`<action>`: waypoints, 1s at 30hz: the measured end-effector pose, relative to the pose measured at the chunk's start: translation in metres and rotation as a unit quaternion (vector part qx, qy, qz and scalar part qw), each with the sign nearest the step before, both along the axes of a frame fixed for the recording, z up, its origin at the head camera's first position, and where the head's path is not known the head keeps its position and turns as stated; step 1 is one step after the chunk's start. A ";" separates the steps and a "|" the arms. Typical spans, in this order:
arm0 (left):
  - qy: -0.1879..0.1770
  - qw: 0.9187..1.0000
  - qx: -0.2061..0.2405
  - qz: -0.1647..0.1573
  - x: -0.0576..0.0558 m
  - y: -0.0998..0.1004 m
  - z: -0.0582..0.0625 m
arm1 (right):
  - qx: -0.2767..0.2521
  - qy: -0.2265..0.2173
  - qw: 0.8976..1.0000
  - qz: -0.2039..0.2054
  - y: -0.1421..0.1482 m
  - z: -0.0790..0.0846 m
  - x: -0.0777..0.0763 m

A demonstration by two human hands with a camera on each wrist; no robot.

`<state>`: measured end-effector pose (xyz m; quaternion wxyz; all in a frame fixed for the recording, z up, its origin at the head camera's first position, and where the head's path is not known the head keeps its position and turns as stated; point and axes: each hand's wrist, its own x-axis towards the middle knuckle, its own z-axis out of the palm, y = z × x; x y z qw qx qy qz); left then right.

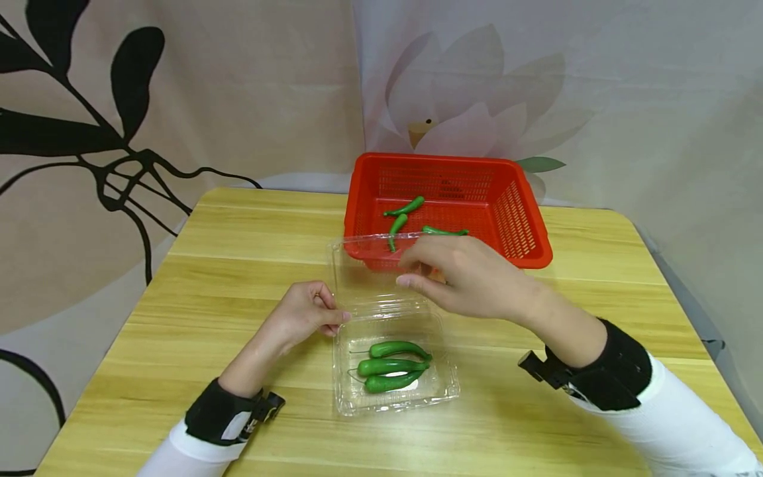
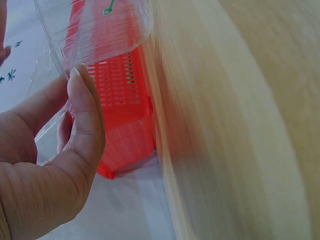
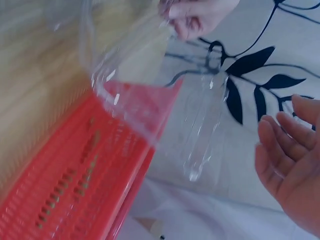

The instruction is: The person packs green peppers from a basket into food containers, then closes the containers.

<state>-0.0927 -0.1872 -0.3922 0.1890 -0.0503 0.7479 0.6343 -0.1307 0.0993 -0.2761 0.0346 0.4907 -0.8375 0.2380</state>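
Observation:
A clear plastic clamshell box lies on the table with three green chili peppers side by side in its base. Its hinged lid stands raised on the far side. My left hand pinches the box's left edge near the hinge between thumb and fingers, seen close up in the left wrist view. Over the right part of the lid hovers my right hand, its fingers loosely bent. In the right wrist view, this right hand is apart from the clear plastic and holds nothing.
Behind the box is a red plastic basket with green chili peppers inside; the lid overlaps its front edge in the head view. The wooden table ends near a printed curtain at the back.

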 end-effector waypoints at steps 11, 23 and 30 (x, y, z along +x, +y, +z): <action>-0.003 1.000 -0.010 0.004 -0.001 0.000 0.000 | -0.001 -0.026 0.994 -0.107 0.005 0.013 -0.058; -0.004 1.000 -0.012 0.006 -0.002 0.000 -0.002 | 0.106 -0.071 0.975 -0.181 0.007 0.006 -0.125; -0.006 1.000 -0.004 0.004 -0.003 0.001 -0.002 | 0.175 -0.108 0.958 -0.201 0.012 -0.002 -0.149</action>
